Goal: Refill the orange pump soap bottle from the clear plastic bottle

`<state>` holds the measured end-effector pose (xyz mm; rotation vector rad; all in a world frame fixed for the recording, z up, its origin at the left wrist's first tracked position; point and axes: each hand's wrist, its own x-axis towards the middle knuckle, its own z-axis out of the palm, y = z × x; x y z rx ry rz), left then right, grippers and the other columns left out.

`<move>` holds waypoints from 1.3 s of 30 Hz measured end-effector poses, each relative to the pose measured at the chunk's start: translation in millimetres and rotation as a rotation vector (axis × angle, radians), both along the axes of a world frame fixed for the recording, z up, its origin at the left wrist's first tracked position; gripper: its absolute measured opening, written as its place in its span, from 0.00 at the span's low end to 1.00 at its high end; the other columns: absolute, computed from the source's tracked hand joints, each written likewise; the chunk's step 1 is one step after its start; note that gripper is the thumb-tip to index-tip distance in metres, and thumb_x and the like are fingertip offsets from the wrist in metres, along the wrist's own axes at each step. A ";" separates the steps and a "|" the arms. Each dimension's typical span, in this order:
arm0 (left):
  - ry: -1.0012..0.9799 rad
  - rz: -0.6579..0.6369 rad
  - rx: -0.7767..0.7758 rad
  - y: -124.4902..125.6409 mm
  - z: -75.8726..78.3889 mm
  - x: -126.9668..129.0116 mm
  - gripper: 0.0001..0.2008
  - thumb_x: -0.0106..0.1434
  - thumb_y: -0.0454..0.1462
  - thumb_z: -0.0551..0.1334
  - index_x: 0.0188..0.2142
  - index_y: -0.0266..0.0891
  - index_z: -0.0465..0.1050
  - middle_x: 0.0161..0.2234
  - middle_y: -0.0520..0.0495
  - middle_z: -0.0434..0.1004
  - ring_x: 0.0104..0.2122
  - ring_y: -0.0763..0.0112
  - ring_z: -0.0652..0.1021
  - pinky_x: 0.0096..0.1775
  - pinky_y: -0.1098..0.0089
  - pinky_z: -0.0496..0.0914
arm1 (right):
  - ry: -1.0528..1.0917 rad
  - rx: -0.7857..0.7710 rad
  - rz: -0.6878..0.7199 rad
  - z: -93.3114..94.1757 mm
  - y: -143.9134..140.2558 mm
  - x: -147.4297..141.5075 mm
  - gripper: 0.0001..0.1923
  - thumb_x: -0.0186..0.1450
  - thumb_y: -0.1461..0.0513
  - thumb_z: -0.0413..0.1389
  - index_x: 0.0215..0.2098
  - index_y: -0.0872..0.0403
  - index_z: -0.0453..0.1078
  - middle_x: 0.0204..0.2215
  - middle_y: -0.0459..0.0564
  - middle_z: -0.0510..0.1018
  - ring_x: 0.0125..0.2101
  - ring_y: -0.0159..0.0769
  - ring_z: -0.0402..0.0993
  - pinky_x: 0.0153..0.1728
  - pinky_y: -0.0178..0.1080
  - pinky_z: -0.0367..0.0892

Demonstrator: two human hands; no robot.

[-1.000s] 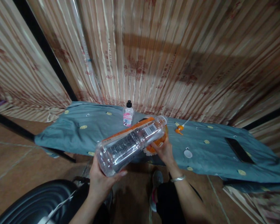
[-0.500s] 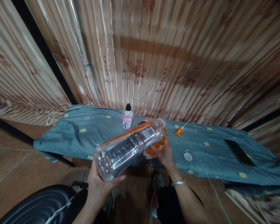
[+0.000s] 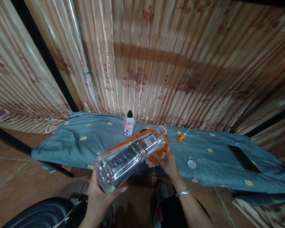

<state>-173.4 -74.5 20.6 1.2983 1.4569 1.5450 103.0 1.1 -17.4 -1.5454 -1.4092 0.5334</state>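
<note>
Big clear bottle tipped over an orange container at the table's near edge.

Closest in, the left hand cups the base of the clear plastic bottle, fingers wrapped up around its bottom, holding it tilted with the open neck aimed away. Just beyond, the right hand is closed around the orange container, which sits right under the bottle's mouth at the near edge of the blue-grey cloth. Further out, a white cap lies on the cloth, then an orange pump nozzle, a small pink-labelled bottle standing upright, and a dark phone off right.
</note>
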 end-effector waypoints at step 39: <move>-0.109 0.042 0.027 -8.6 11.9 20.9 0.45 0.39 0.56 0.76 0.53 0.39 0.68 0.42 0.40 0.78 0.46 0.44 0.81 0.44 0.53 0.79 | 0.004 0.017 0.024 -2.7 0.1 0.6 0.31 0.57 0.49 0.64 0.54 0.51 0.64 0.46 0.55 0.82 0.45 0.52 0.81 0.45 0.52 0.77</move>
